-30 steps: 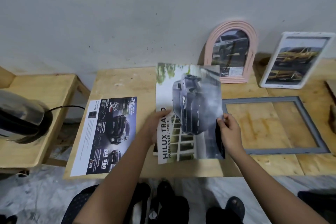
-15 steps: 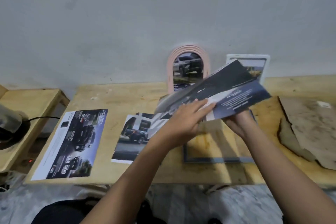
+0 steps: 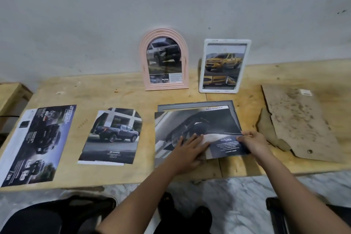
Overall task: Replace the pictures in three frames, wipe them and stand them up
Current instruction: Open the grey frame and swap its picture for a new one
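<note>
A dark car picture (image 3: pixel 199 125) lies over a grey frame (image 3: pixel 195 105) that is flat on the wooden table (image 3: pixel 114 91). My left hand (image 3: pixel 190 147) presses flat on the picture's near part, fingers spread. My right hand (image 3: pixel 253 141) pinches the picture's right edge. Against the wall stand a pink arched frame (image 3: pixel 164 59) with a truck picture and a white frame (image 3: pixel 224 65) with a yellow truck picture. An arch-cut truck picture (image 3: pixel 112 137) lies loose left of the grey frame.
A long dark brochure sheet (image 3: pixel 36 144) lies at the table's left end. A worn brown backing board (image 3: pixel 302 121) with a torn corner lies on the right. A lower wooden bench (image 3: pixel 9 93) stands to the left. My knees and feet show below the table edge.
The picture was held up beside the grey frame, then carried over and turned; now both hands have laid it down on the frame. The view has shifted right.
</note>
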`<state>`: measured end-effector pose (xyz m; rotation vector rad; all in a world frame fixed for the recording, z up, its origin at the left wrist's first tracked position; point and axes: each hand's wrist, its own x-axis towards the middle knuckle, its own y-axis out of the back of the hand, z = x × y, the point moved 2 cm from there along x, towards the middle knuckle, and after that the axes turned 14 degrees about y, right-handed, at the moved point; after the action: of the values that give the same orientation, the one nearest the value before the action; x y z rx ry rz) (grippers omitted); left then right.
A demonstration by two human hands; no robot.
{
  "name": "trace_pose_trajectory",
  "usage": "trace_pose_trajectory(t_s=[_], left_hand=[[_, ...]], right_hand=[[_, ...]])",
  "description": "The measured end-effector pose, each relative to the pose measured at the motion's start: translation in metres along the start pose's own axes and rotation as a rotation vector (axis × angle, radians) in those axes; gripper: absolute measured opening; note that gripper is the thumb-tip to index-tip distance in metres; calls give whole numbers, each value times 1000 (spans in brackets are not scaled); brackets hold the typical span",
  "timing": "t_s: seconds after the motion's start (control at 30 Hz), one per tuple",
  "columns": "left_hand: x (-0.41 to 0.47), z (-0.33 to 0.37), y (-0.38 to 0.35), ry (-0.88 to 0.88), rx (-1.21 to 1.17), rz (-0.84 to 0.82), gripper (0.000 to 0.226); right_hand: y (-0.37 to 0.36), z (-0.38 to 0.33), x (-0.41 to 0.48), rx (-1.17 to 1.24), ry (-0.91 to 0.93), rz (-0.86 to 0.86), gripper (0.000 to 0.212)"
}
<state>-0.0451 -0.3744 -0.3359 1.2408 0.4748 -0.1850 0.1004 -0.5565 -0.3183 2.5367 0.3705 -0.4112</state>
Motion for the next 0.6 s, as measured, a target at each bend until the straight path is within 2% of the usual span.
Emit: trace_pose_trajectory(t_s=[0.1,0.27,0.4,0.53,0.6], left_hand=[[9,-8,-8,53,-23,-46,73],[17,-30,-14,186,13,-69,70],[24,-38,-11,165,43,-30,87],[29,-48,-8,160,49,-24,67],[30,-51,-4,151,45,-37,66]], right_hand=[[6,-2,-2,-133,96,48,17],[2,5,-9,-336,233,54,31],[-21,9,-15,-597,375,-25,45],[-50,7,-23,-725,465,-193,52],[-57,8,-26,-787,454,-214,52]])
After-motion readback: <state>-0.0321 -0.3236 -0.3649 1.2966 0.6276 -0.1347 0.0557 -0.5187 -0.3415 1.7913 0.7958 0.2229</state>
